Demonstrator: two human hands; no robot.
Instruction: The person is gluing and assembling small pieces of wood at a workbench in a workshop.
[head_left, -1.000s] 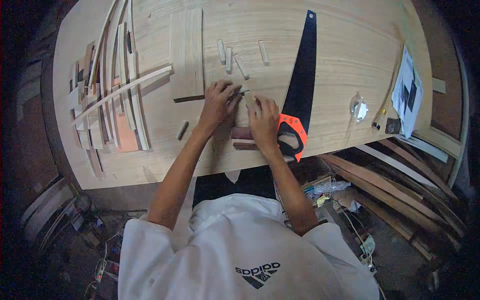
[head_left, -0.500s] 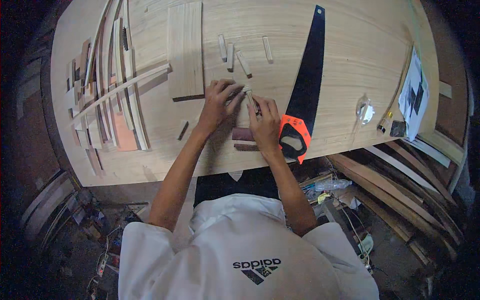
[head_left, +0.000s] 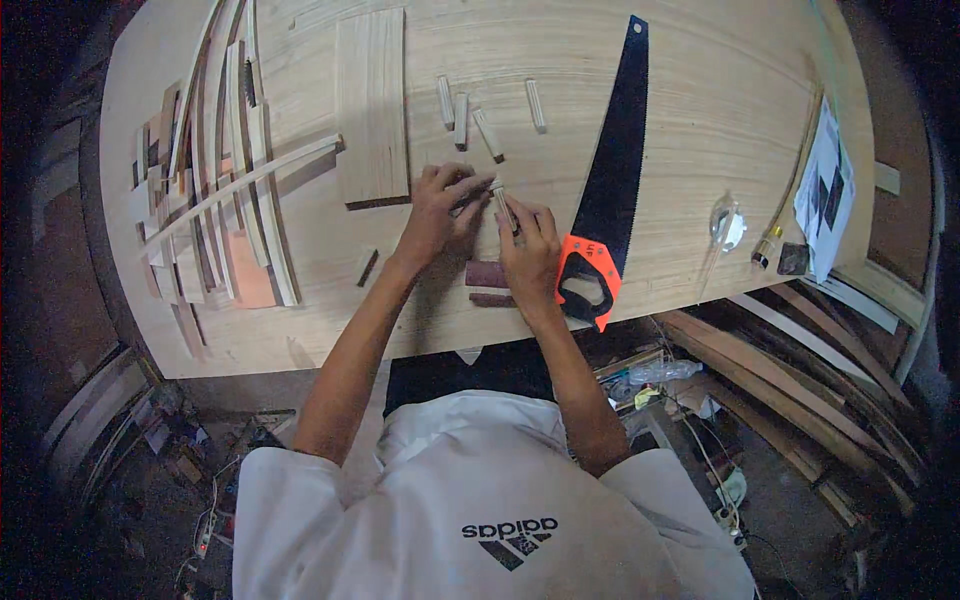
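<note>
At the plywood table (head_left: 700, 120), one black handsaw (head_left: 612, 170) lies just right of our hands, blade pointing away. Our left hand (head_left: 440, 210) and right hand (head_left: 528, 250) together pinch one short wooden peg (head_left: 497, 192), its length running away from us. Four more pegs (head_left: 462, 118) lie just beyond.

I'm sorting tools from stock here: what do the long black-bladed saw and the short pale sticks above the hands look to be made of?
The long black-bladed saw looks like coated steel, matt black with a toothed edge; its orange and black handle looks plastic. The short pale sticks seem bare, unfinished wood, grained and coloured like the light wooden tabletop.
</note>
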